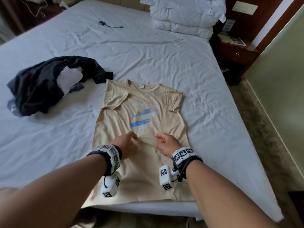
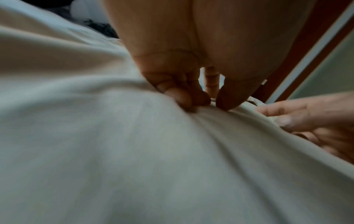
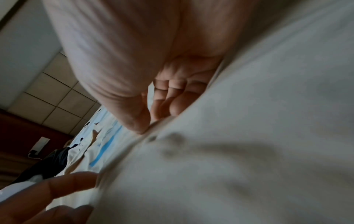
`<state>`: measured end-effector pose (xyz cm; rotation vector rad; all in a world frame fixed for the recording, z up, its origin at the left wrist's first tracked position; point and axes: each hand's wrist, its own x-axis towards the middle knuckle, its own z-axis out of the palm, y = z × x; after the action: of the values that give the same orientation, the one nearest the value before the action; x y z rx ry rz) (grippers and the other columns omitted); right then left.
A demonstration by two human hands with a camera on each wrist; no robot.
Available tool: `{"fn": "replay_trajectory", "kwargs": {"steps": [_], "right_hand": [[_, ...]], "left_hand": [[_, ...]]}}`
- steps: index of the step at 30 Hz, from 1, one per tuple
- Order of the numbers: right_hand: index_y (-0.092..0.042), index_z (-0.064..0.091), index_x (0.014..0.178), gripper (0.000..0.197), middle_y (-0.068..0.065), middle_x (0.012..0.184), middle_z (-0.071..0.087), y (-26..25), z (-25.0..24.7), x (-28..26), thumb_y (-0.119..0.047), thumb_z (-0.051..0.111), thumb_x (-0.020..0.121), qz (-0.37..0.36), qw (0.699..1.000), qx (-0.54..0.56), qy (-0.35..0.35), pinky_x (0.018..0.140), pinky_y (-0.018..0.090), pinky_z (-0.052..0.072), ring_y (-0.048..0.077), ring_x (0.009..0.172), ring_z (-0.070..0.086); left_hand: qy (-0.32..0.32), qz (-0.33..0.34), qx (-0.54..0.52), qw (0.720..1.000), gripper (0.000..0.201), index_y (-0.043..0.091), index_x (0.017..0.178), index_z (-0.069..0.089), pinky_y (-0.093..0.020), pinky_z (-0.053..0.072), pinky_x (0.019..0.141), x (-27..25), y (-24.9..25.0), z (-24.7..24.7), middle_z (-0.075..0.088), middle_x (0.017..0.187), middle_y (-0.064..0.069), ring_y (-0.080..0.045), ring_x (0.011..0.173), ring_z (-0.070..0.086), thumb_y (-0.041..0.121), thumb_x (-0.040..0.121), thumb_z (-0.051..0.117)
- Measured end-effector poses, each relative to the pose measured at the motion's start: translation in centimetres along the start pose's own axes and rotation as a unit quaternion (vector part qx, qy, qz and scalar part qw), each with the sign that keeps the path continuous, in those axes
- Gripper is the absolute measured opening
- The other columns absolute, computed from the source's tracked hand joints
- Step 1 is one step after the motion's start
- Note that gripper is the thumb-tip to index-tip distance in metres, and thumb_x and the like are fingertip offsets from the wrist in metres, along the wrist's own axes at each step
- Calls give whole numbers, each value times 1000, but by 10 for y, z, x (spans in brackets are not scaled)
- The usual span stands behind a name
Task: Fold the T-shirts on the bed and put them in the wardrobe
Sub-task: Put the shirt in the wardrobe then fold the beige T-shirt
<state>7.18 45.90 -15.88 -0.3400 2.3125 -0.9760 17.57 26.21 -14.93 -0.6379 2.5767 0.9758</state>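
Observation:
A beige T-shirt (image 1: 118, 129) with a blue print lies flat on the bed (image 1: 49, 153), collar away from me, both sleeves folded inward. Both hands are on its middle, just below the print. My left hand (image 1: 134, 137) has curled fingers, and in the left wrist view its thumb and fingertips (image 2: 184, 98) pinch a small ridge of the beige T-shirt (image 2: 134, 151). My right hand (image 1: 158, 137) is a hand's width to the right, also curled. In the right wrist view its thumb (image 3: 138, 125) and fingers nip the cloth (image 3: 249, 136). A crumpled black T-shirt (image 1: 41, 86) lies to the left.
Stacked white pillows (image 1: 184, 14) sit at the bed's far right corner. A small black device with a cable (image 1: 102, 23) lies on the sheet far back. A dark wooden nightstand (image 1: 235, 53) stands right of the bed, beside a pale green panel (image 1: 279, 79).

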Motion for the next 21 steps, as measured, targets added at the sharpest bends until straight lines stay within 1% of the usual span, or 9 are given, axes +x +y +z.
{"fn": "replay_trajectory", "kwargs": {"steps": [2, 4, 6, 8, 9, 12, 13, 17, 21], "right_hand": [[-28, 60, 137, 65, -7, 83, 64, 2, 7, -11, -17, 68, 73, -4, 1000, -28, 8, 70, 26, 53, 9, 73, 62], [-30, 57, 137, 66, -9, 83, 61, 6, 11, -21, -20, 68, 73, -2, 998, -59, 14, 79, 25, 53, 9, 80, 63], [-31, 56, 133, 59, -11, 82, 56, 9, 14, -32, -20, 69, 76, -1, 995, -93, 21, 77, 22, 48, 9, 80, 60], [-32, 55, 130, 55, -11, 84, 56, 13, 16, -44, -22, 69, 77, -2, 993, -118, 29, 81, 24, 49, 11, 87, 62], [-30, 56, 130, 55, -11, 86, 57, 15, 17, -49, -22, 69, 77, -2, 992, -121, 34, 82, 25, 50, 12, 88, 62], [-26, 55, 132, 54, -9, 87, 56, 24, 19, -64, -20, 69, 80, -9, 991, -125, 43, 67, 20, 44, 10, 78, 57], [-26, 56, 132, 53, -9, 87, 56, 28, 20, -68, -22, 70, 81, -10, 991, -129, 44, 67, 20, 43, 9, 77, 56], [-26, 59, 133, 53, -5, 97, 59, 43, 22, -87, -26, 70, 82, -19, 987, -144, 63, 84, 24, 46, 14, 90, 60], [-30, 60, 131, 52, 1, 113, 64, 58, 21, -103, -34, 70, 80, -24, 981, -172, 88, 90, 33, 54, 18, 96, 64]], "left_hand": [[0, 17, 35, 999, 27, 36, 115, 54, -30, 52, 72, -13, -8, 7, 68, 102, 4, -19, 86, 66, 30, 89, 55], [1, 21, 53, 998, 26, 33, 113, 55, -30, 52, 78, -23, -18, 13, 66, 102, 9, -18, 90, 64, 36, 88, 57], [-11, 24, 65, 998, 21, 34, 105, 55, -30, 53, 76, -34, -27, 15, 64, 98, 12, -15, 87, 64, 41, 86, 59], [-17, 26, 75, 997, 19, 34, 102, 54, -28, 52, 70, -46, -34, 14, 63, 96, 11, -15, 85, 63, 42, 87, 62], [-13, 26, 81, 996, 19, 33, 101, 55, -28, 53, 71, -51, -37, 13, 64, 97, 9, -17, 86, 64, 42, 87, 64], [3, 27, 106, 994, 21, 29, 103, 62, -30, 53, 80, -66, -45, 12, 67, 105, 4, -19, 91, 63, 39, 85, 67], [8, 29, 110, 994, 21, 28, 103, 63, -30, 53, 80, -71, -48, 12, 67, 107, 3, -19, 92, 63, 38, 85, 68], [52, 25, 100, 993, 18, 33, 100, 60, -30, 51, 82, -89, -59, 17, 61, 108, 5, -19, 97, 63, 35, 84, 66], [109, 15, 105, 988, 21, 30, 106, 62, -33, 51, 84, -105, -72, 23, 57, 106, 4, -20, 96, 60, 34, 85, 63]]}}
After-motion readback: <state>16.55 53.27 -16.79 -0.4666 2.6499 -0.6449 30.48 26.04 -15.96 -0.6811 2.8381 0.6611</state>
